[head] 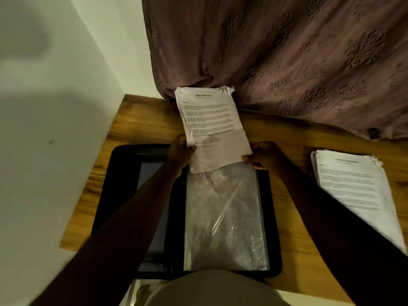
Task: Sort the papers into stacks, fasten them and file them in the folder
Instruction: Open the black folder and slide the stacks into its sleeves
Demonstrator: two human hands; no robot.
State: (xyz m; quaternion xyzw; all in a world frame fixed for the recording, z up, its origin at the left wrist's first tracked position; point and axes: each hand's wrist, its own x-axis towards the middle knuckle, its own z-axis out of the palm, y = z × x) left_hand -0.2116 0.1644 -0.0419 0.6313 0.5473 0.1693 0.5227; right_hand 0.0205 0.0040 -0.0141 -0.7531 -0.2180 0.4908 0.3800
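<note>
I'm gripping a dog-eared printed paper stack (209,120) between my left hand (180,149) and right hand (263,154), its bottom edge sitting at the clear sleeve (225,217) mouth.

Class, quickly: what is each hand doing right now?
Left hand: closed on the left edge of the paper stack.
Right hand: closed on the stack's lower right corner, at the sleeve opening.

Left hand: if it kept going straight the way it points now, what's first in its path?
The left hand already grips the paper stack and points away from the body. Beyond that, probably the curtain past the table edge; depth is unclear.
</note>
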